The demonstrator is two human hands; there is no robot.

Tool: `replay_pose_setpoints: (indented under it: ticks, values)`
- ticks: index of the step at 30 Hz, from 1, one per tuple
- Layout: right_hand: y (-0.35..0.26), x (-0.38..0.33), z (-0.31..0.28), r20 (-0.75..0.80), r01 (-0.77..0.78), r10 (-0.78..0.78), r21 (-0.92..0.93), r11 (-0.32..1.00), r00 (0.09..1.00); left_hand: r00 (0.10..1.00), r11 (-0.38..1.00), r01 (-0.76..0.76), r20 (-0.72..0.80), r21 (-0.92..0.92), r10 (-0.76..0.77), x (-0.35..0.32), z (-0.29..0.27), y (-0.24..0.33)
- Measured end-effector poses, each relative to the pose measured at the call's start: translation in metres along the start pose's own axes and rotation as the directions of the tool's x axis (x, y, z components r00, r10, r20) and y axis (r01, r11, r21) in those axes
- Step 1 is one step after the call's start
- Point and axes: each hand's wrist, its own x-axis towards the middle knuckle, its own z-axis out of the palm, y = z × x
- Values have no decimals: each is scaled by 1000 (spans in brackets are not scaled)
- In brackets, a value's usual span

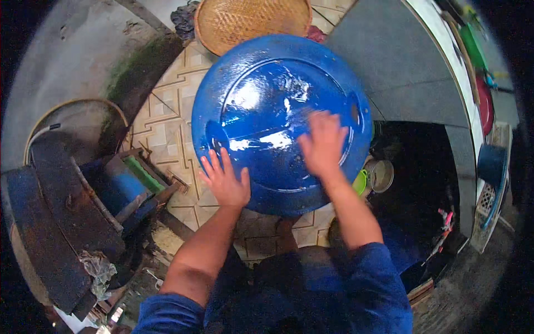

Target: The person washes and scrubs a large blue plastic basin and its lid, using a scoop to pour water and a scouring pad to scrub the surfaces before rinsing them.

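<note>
While the left hand (pixel 227 186) rests spread at the near-left rim of the big blue drum (pixel 272 119), the right hand (pixel 324 145) lies over the right half of its top, fingertips blurred. Neither grip closes on anything: both are wide, fingers apart, though whether the right palm presses the plastic I cannot tell. The drum stands directly before the person on the patterned tile floor (pixel 172 122), its top glossy and apparently wet. That wetness is the likeliest trouble: a flat palm could skid, and with no fingers hooked under an edge, uneven pressure might tip or slide the drum. A shove rightward could knock the metal pot (pixel 381 176) close by; one away from the body, the woven tray (pixel 253 22) at the far rim.
</note>
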Motion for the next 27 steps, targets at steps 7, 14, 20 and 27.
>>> replay_pose_setpoints:
  ticks: [7,14,20,27]
  values:
    - [-79,61,27,-151,201,-167,249,947,974,996,1000,-27,82,-10,28,5,-5,-1]
    - [-54,86,22,38,210,-211,42,977,977,992,1000,-5,129,-29,9,5,-7,-3]
    - [-95,75,23,15,128,-133,171,977,991,988,1000,-18,153,-12,19,9,-5,-4]
    - [-61,99,8,9,173,-174,89,981,985,988,999,-6,156,-39,12,11,-8,-1]
